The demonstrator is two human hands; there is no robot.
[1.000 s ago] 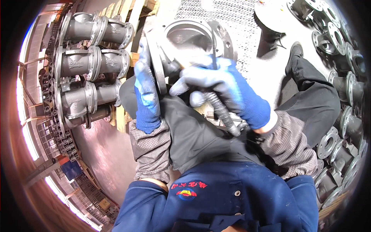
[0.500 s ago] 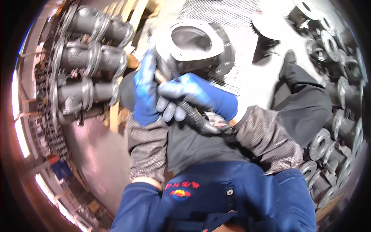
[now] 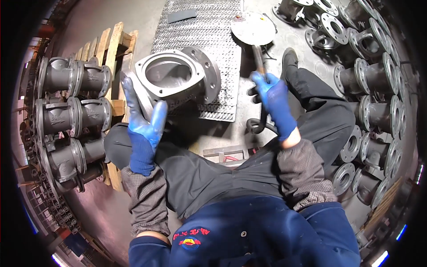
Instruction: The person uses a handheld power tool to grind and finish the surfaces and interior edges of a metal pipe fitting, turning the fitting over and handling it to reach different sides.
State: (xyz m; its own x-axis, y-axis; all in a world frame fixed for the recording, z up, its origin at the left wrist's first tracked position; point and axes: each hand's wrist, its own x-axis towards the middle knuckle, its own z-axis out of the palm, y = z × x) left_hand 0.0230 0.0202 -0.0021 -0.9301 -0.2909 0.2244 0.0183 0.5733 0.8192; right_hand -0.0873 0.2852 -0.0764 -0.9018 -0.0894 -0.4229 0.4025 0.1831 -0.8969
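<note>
Overhead, head view:
Valve body (image 3: pixel 178 82): grey casting lying on its side on the mesh mat (image 3: pixel 209 26), square opening turned up toward the camera, round flange to the right; its long axis runs left to right.
Left hand (image 3: pixel 143 122): blue glove, fingers (image 3: pixel 129 95) spread and pointing up, flat against the casting's left flange; holding nothing.
Right hand (image 3: pixel 275 104): blue glove, fingers curled tight round a tool handle (image 3: pixel 259 58) that runs up and away to a round disc (image 3: pixel 252 27); a dark hose (image 3: pixel 260 122) hangs below the fist.
Relation: casting sits left of the right hand, well apart; left hand is the nearer, touching it.
Edges: wooden pallet (image 3: pixel 109 49) with stacked valves (image 3: pixel 75 111) close on the left; more flanged castings (image 3: pixel 369 84) crowd the right.
Open room: bare mat and floor between casting and right hand.
</note>
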